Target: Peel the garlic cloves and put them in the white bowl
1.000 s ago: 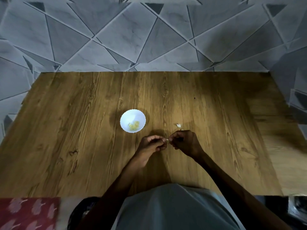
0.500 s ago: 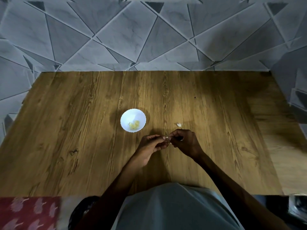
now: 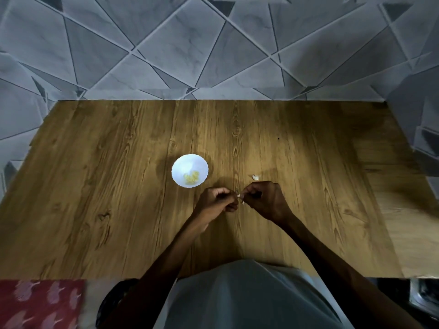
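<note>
The person's left hand (image 3: 216, 202) and right hand (image 3: 267, 201) are close together just above the tabletop (image 3: 114, 191), and the curled fingertips of both pinch one small garlic clove (image 3: 240, 198) between them. Only a pale tip of it shows, so how much skin is on it cannot be told. The white bowl (image 3: 187, 163) stands near, to the left of the hands and a little farther from the person, with some yellowish peeled cloves (image 3: 191, 178) lying in its nearer side. A small white piece (image 3: 255, 177), perhaps skin or one more clove, lies on the tabletop just beyond the right hand. The risk here seems to be the size of the clove: it is tiny and probably slippery, so a hard pull on the skin could make it jump out of the fingers and roll away. The dim light could also hide thin skin that remains on it.
</note>
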A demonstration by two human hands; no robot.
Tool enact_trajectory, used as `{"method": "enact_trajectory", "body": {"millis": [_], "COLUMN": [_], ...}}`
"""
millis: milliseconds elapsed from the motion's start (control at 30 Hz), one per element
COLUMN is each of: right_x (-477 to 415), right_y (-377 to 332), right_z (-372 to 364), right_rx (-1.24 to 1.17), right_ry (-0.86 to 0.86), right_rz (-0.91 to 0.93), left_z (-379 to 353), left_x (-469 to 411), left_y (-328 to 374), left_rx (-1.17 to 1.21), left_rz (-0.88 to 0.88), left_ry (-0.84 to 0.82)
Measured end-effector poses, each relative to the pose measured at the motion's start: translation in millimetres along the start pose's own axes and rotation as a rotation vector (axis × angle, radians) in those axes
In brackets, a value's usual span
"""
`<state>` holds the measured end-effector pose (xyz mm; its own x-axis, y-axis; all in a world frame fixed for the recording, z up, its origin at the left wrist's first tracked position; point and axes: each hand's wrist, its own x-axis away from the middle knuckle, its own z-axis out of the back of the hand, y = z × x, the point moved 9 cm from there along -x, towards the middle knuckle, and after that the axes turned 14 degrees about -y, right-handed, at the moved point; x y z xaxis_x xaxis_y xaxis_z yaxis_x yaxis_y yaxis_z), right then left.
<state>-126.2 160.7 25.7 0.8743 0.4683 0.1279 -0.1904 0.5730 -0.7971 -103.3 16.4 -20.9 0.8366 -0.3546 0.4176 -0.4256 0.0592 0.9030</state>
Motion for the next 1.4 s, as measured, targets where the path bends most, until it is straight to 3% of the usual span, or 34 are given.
{"method": "enact_trajectory", "body": {"millis": [200,567,767,1400], "right_x": [1,5,10,9], "right_y": [0,21,25,26], "right_z": [-4,-13,-19,-24], "right_rx": [-0.039,-0.5,-0.671,-0.727], "right_ry": [-0.024,-0.159,-0.21,-0.232], "right_rz": [0.001,-0.219,-0.245,-0.252], "left_z": [1,-1,-5,-4], "left_x": [2,-2,-5,-5], "left_y": [3,0,-2,0], "left_rx": [-0.067,-0.004,0.02,-0.065], "left_rz": [-0.01,0.006,0.007,0.011], "left_ry": [0.03,0.009,-0.053,-0.062]}}
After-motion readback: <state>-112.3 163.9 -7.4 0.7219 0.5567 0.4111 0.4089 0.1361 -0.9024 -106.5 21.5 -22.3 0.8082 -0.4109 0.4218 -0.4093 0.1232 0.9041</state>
